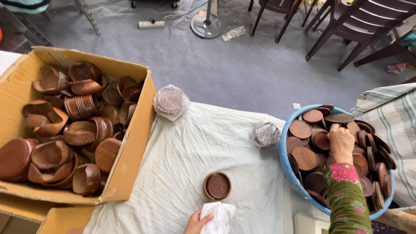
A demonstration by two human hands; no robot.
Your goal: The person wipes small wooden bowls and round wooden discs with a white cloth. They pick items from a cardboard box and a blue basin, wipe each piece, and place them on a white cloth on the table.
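Note:
My right hand (341, 143), in a green flowered sleeve, reaches into a blue tub (287, 167) full of round brown wooden discs (305, 157); its fingers rest on the discs near the tub's far side. My left hand (197, 223) sits at the bottom edge, closed on a white cloth (218, 216). Just beyond the cloth a round wooden holder with discs inside (217, 186) lies on the white sheet (190, 151) that covers the table.
A large cardboard box (130, 156) of brown wooden bowls and holders stands at the left. Two plastic-wrapped disc stacks (171, 102) (265, 134) lie on the sheet. Dark chairs (346, 21), a fan base (206, 25) and a power strip (151, 24) stand on the grey floor beyond.

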